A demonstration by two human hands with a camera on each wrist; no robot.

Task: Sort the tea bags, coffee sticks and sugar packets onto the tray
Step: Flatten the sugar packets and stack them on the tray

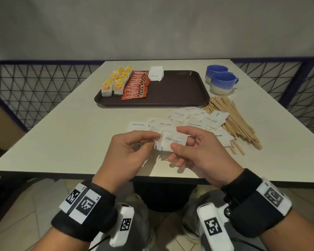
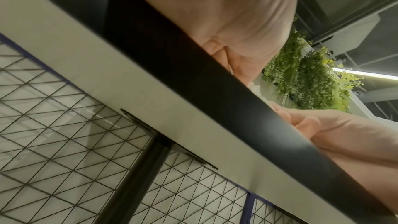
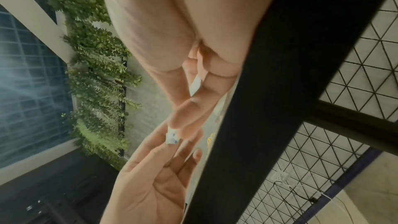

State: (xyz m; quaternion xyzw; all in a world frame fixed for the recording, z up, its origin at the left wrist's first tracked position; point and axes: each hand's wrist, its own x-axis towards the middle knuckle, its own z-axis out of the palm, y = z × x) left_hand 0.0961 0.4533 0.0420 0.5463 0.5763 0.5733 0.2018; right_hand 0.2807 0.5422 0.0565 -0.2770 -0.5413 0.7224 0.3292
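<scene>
Both hands hold a small stack of white sugar packets (image 1: 170, 143) above the table's near edge. My left hand (image 1: 134, 147) pinches the stack's left end; my right hand (image 1: 188, 147) grips its right end with thumb in front. In the right wrist view the sugar packets (image 3: 172, 138) show between both hands' fingertips. More loose sugar packets (image 1: 187, 118) lie scattered on the table behind the hands. On the brown tray (image 1: 179, 91) stand rows of yellow-labelled tea bags (image 1: 116, 81), red coffee sticks (image 1: 137, 84) and a pile of sugar packets (image 1: 156, 73).
Two blue-and-white cups (image 1: 220, 80) stand right of the tray. A heap of wooden stirrers (image 1: 232, 122) lies at the right, partly under packets. A wire mesh fence (image 1: 34, 84) runs behind the white table (image 1: 62, 133). The table's dark edge (image 2: 215, 81) crosses both wrist views.
</scene>
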